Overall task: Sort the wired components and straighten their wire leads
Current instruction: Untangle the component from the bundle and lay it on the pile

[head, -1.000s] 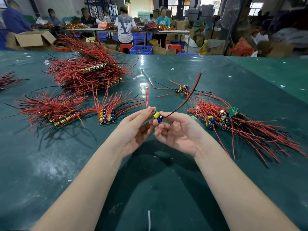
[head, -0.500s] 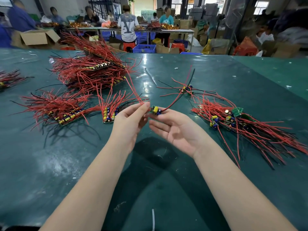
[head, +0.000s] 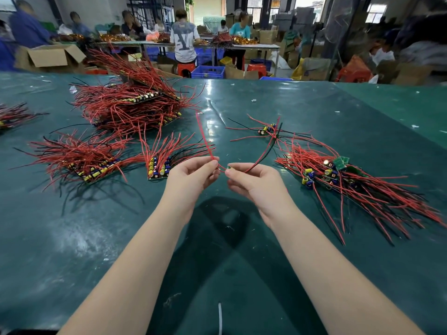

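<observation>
I hold one small wired component above the green table. My right hand pinches its little board between thumb and fingertips. My left hand pinches its red lead, which runs up and away to the left. A second red lead with a black one arcs up to the right. An unsorted pile of wired components lies right of my right hand. A small neat stack sits just left of my left hand.
More stacked bundles lie at the left and a big heap behind them. A few loose components rest at centre back. Another bundle is at the far left edge. People work at tables beyond.
My hands turned so the backs face me and moved slightly apart. My left fingers slid from the component out along the red lead, which now runs straighter.
</observation>
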A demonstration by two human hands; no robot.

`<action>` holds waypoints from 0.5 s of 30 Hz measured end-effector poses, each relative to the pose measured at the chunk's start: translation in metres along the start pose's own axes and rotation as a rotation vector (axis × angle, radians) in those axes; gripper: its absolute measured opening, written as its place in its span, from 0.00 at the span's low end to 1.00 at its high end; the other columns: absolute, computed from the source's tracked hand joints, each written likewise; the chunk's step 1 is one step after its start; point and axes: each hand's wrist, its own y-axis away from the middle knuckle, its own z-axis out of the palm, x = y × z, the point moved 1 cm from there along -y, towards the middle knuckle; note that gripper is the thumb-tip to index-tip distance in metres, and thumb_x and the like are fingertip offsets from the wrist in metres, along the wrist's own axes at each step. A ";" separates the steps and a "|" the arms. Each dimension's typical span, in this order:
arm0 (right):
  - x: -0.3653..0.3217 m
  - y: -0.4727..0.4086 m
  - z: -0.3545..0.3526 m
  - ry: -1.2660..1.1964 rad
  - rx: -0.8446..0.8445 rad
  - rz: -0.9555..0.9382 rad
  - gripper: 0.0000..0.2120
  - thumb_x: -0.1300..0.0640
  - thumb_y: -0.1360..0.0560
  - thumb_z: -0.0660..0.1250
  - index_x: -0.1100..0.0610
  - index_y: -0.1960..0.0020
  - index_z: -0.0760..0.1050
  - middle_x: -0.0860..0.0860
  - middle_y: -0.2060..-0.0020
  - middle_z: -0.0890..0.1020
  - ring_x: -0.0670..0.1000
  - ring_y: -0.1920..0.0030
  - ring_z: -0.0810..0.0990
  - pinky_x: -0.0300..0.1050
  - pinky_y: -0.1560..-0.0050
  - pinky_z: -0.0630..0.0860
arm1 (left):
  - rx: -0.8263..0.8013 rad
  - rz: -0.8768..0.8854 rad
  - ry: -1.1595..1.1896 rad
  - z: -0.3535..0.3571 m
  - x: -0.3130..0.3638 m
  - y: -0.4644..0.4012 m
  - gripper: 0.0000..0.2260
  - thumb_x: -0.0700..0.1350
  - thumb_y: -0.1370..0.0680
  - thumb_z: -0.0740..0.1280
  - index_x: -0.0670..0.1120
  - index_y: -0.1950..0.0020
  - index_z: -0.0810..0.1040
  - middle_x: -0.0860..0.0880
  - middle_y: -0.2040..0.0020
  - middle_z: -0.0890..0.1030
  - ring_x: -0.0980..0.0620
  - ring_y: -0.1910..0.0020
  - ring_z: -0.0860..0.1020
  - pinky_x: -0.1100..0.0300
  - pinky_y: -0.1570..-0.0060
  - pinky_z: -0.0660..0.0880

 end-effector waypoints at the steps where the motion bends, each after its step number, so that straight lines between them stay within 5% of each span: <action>1: 0.000 0.001 0.000 0.067 0.009 -0.037 0.05 0.67 0.28 0.72 0.58 0.57 0.80 0.53 0.65 0.82 0.46 0.66 0.80 0.37 0.59 0.80 | 0.019 0.013 -0.032 -0.001 -0.001 -0.001 0.03 0.34 0.24 0.68 0.40 0.54 0.80 0.45 0.60 0.81 0.52 0.61 0.79 0.65 0.52 0.79; 7: 0.001 0.001 0.000 0.340 0.057 -0.165 0.09 0.64 0.31 0.75 0.51 0.61 0.80 0.48 0.68 0.82 0.47 0.65 0.79 0.46 0.52 0.78 | 0.049 0.021 -0.023 -0.004 -0.006 -0.002 0.01 0.35 0.25 0.69 0.38 0.55 0.80 0.43 0.59 0.82 0.53 0.63 0.81 0.65 0.54 0.80; 15: -0.001 -0.001 -0.002 0.296 0.074 -0.207 0.08 0.63 0.31 0.75 0.51 0.60 0.81 0.45 0.70 0.80 0.45 0.66 0.78 0.37 0.58 0.75 | -0.017 -0.080 0.198 -0.002 -0.004 -0.001 0.02 0.34 0.24 0.68 0.36 0.54 0.80 0.44 0.59 0.83 0.53 0.60 0.82 0.66 0.54 0.79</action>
